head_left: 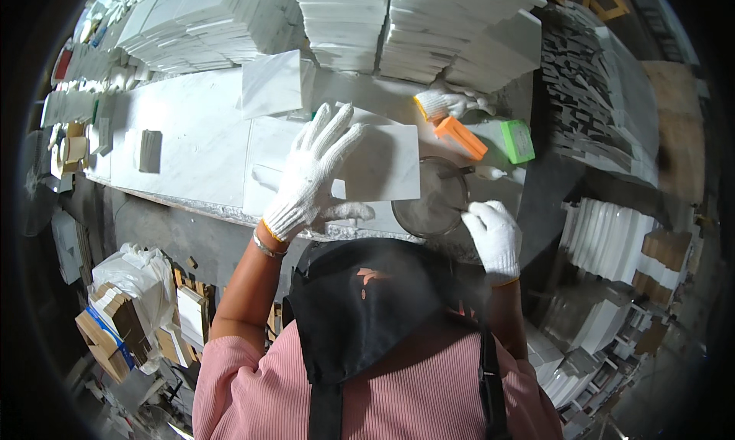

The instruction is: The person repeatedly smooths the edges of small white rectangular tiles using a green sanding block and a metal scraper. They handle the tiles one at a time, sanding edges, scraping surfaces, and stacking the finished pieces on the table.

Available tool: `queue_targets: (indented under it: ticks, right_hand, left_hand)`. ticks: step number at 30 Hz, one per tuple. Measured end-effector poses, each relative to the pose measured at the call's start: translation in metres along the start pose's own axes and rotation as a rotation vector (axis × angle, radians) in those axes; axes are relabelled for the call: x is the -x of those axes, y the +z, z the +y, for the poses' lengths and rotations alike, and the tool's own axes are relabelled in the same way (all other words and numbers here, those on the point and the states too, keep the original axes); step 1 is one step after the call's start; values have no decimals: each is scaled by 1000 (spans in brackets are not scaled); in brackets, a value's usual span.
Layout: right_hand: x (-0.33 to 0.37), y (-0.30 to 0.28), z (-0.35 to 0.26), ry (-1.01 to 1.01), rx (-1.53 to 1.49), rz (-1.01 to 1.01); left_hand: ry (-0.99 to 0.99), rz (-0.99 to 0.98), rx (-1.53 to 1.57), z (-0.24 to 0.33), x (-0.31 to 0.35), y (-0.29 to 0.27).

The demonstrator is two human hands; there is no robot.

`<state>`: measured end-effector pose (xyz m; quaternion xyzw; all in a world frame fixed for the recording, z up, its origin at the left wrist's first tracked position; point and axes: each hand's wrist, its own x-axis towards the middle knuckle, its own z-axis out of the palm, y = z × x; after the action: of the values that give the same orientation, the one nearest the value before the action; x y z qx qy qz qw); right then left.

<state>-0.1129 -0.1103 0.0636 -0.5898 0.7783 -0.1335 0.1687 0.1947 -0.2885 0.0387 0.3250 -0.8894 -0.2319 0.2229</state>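
Observation:
My left hand (315,168), in a white knitted glove with a yellow cuff, is spread over the left part of a smooth white marble tile (387,160). Its fingers point away from me and the thumb sticks out to the right. Whether it presses on the tile or hovers, I cannot tell. On the right, my gloved right hand (496,239) has its fingers closed on a thin dark handle (459,208). That handle reaches into a round dark-rimmed bowl (395,212) of greyish stuff; its far end is hard to make out.
Beyond the bowl lie an orange block-like object (461,138), a bright green box (518,141), a small white bottle (490,173) and spare gloves (453,103). Tall tile stacks (459,34) line the far side. Another marble tile (272,84) leans at the back; small tile pieces (148,150) stand left.

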Motion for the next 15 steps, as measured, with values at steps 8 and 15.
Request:
queue_targets:
  ticks: [8,15]
  right_hand:
    - [-3,18,-3,315,-513,-104]
    - [-9,41,0,228,-495,-47]
  left_hand:
    - [32,50,117,-5,-1,6]
    - [12,127,203,-8,9,9]
